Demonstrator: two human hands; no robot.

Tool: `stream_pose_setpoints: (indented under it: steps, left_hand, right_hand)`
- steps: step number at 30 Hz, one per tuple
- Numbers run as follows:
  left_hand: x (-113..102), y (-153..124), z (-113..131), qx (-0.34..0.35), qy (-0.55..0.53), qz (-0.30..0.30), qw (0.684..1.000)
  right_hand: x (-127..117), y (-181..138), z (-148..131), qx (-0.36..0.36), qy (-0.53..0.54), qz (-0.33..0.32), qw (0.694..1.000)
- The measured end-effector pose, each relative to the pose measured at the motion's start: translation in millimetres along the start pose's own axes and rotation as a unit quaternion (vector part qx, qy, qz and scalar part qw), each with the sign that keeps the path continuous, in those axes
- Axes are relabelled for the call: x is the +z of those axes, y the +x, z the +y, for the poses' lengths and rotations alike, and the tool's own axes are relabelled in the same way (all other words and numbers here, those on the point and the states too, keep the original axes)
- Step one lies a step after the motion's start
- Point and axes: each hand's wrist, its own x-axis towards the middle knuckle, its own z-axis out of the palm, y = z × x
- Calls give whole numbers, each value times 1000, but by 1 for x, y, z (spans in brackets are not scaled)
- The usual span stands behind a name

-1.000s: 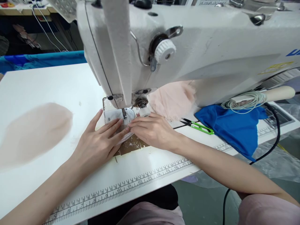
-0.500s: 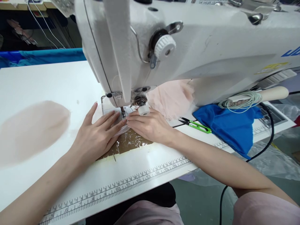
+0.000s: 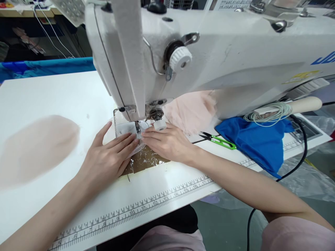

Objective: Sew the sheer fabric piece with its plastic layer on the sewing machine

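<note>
Both my hands flat on the sheer fabric piece (image 3: pixel 136 150) right at the presser foot (image 3: pixel 137 129) of the sewing machine (image 3: pixel 209 59): left hand (image 3: pixel 108 158) just left of the foot, fingers slightly spread and pressing down; right hand (image 3: pixel 169 143) just right of it, fingers together, tips on the fabric. Green snips (image 3: pixel 218 140) and blue cloth (image 3: pixel 258 139) lie farther right of the foot, a pink fabric piece (image 3: pixel 36 148) well to its left.
</note>
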Motion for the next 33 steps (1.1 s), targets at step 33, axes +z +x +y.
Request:
stream_pose_setpoints:
  steps: [33]
  left_hand:
    - [7,4,-10,-15,8,6,1000]
  right_hand:
    - [2,6,2,36,-34,-57,997]
